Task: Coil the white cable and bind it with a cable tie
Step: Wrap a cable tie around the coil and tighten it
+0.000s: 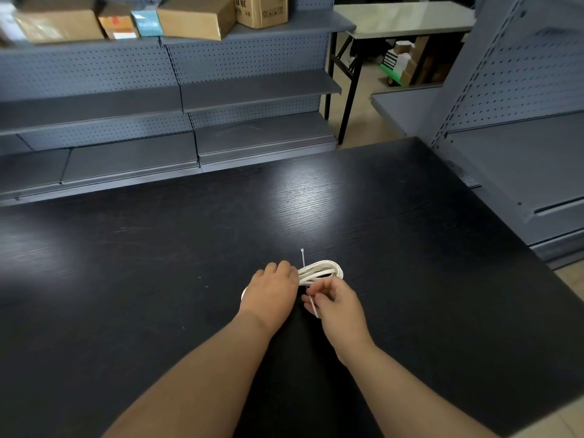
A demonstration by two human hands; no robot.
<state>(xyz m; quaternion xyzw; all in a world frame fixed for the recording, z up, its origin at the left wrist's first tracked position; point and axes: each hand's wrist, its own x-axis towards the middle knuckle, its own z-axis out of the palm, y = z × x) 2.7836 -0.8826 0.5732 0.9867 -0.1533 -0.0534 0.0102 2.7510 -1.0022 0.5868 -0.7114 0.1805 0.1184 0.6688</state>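
Observation:
The white cable [322, 270] lies coiled in a flat oval bundle on the black table [158, 263]. My left hand [271, 292] covers the bundle's left half, fingers curled over it and holding the loops together. A thin white cable tie [302, 257] runs under the coil: one end sticks out beyond the bundle's far side. My right hand [335, 303] pinches the tie's near end between thumb and fingers, just in front of the coil. The part of the tie under the cable is hidden.
Grey pegboard shelving [177, 99] lines the table's far side, with cardboard boxes [196, 17] on the top shelf. More grey shelving [521, 159] stands at the right. A folding table [404, 20] is at the back right.

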